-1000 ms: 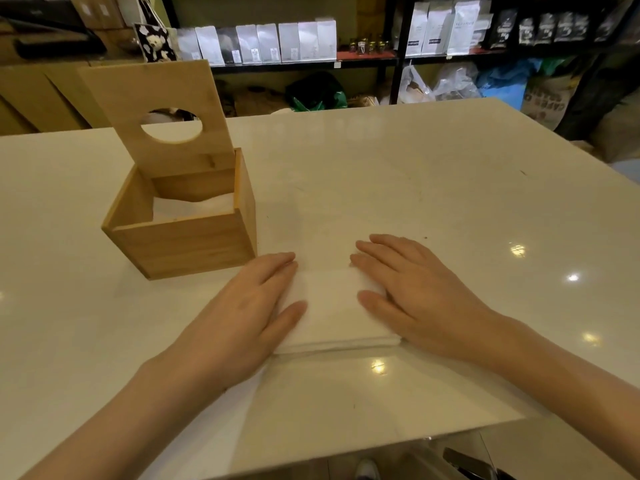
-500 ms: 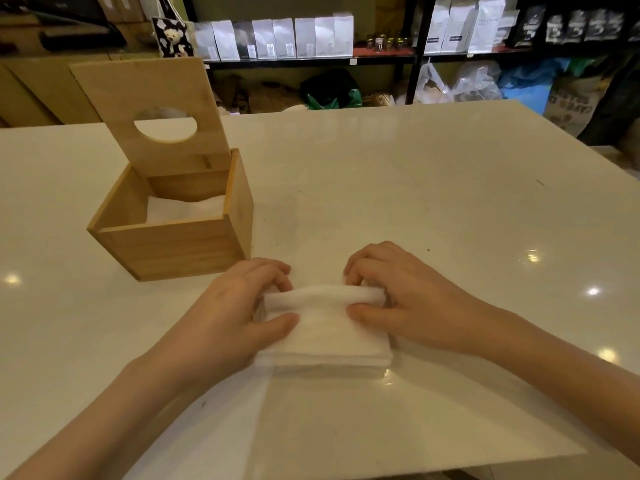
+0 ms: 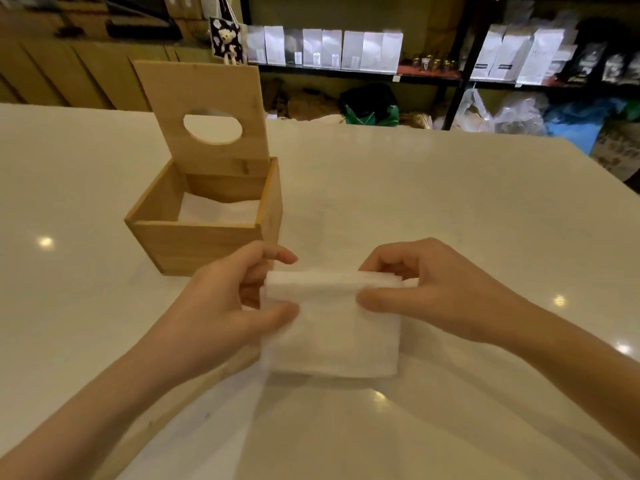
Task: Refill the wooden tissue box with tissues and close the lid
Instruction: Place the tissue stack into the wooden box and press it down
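Observation:
A stack of white tissues (image 3: pixel 332 327) is held up off the white table (image 3: pixel 450 220), tilted with its far edge raised. My left hand (image 3: pixel 221 306) grips the stack's left side and my right hand (image 3: pixel 433 292) grips its right side, thumbs on the near face and fingers behind. Just beyond my left hand stands the wooden tissue box (image 3: pixel 194 240), open at the top. Its lid (image 3: pixel 204 119), with an oval hole, stands upright at the back edge. Some white tissues (image 3: pixel 221 211) lie inside the box.
Shelves (image 3: pixel 346 69) with white and dark pouches run along the back wall. Plastic bags (image 3: pixel 512 116) and a dark bag sit on the floor behind the table. Wooden panelling fills the far left. The table's near edge runs under my forearms.
My hands went from lying flat on the stack to curling around its sides and lifting it off the table. The camera view shifted, so the box sits more to the centre.

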